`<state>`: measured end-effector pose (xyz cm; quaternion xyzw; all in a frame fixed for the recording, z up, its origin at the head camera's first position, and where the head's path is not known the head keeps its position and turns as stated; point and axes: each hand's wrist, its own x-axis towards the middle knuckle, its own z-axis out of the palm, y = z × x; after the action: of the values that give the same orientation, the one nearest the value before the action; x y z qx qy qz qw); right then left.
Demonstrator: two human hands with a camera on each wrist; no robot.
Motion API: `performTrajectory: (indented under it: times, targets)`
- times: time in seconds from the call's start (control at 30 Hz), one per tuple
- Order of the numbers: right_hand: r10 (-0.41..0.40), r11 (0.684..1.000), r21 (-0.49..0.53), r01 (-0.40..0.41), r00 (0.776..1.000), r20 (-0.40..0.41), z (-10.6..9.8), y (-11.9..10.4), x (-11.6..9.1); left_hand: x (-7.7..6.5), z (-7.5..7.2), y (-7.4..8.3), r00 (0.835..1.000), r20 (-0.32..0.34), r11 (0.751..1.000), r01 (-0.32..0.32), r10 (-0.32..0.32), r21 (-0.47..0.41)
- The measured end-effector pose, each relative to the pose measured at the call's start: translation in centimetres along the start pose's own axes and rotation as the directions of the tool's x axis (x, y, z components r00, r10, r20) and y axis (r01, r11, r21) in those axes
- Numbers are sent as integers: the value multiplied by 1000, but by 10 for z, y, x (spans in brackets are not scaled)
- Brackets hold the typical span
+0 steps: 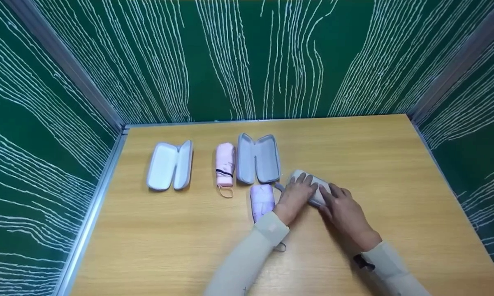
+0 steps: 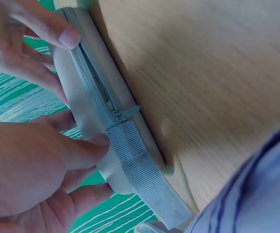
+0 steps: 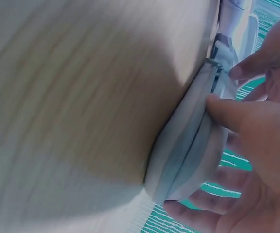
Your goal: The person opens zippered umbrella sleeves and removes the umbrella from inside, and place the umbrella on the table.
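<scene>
A light grey zip case [image 1: 317,198] lies on the table with its two halves together, held by both hands. My left hand [image 1: 298,195] lays its fingers over the top, its thumb against the side by the ribbed strap [image 2: 152,187]. From the other side, my right hand [image 1: 345,211] grips the case, its thumb on the zip seam. The zip pull [image 2: 130,111] sits near the strap, and a narrow gap shows along the seam in the left wrist view. Beside my left wrist lies a folded purple umbrella [image 1: 262,199], partly hidden by the sleeve.
A folded pink umbrella [image 1: 225,160] lies beside an unzipped grey case [image 1: 267,164] spread open at the table's middle. Farther left is another spread case [image 1: 162,168] with a white inside. Green walls with white lines [image 1: 271,61] border the wooden table [image 1: 168,246].
</scene>
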<state>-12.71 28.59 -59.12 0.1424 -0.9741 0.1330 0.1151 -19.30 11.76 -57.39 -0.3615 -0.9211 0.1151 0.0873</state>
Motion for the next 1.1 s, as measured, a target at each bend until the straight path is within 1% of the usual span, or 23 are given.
performTrajectory:
  times: [0.13, 0.3, 0.53, 0.67, 0.87, 1.1]
  targets:
    - [41, 999, -12, -41, 999, 34, -2, -5, -1, 3, 1, -2, 1000, 14, 1000, -20, 20, -11]
    - [80, 997, -14, -80, 995, 62, -2, -9, -2, 6, -1, -6, 996, 72, 998, -40, 44, -57]
    - [111, 994, -12, -111, 991, 71, -2, -16, -2, 11, -1, -11, 997, 36, 992, -60, 64, -109]
    - [139, 990, -14, -138, 987, 82, -3, -18, -2, 13, -3, -11, 997, 53, 991, -57, 63, -119]
    - [167, 986, -19, -166, 983, 79, -3, -21, -2, 15, -3, -8, 997, 49, 992, -47, 53, -118]
    - [186, 982, -44, -184, 980, 66, 0, -26, -3, 16, -3, -7, 997, 50, 989, -47, 55, -143]
